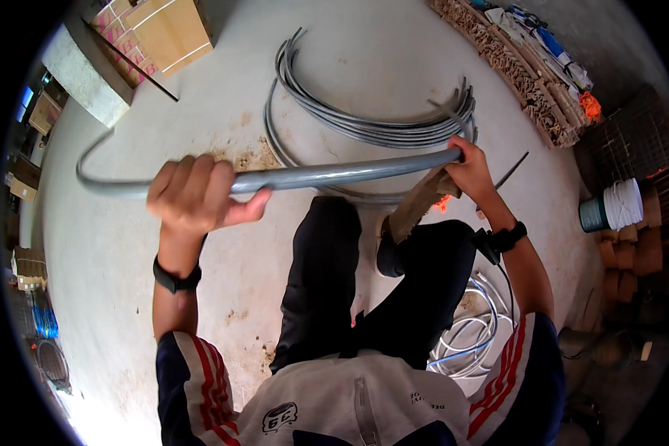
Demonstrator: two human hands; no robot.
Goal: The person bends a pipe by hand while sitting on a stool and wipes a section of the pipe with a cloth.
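Lettering (280, 418), black, marks your pale-grey zipped jacket (320, 390); your left hand (193, 195) and right hand (468, 171) grasp one long, glossy grey tube (342, 173).

Left forearm (174, 305) points straight ahead; its grip (192, 195) is a curled fist, knuckles (189, 165) up, thumb (251, 208) stretched inward. Right forearm (531, 276) slants inward, its right grip (471, 169) slightly farther forward, the fingers bent closed.

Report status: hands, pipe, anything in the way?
Left fingers wrapped round grey pipe. Right fingers gripping it farther right. Pipe curves at far left. Nearby clutter: grey coil beyond, white coil lower right.
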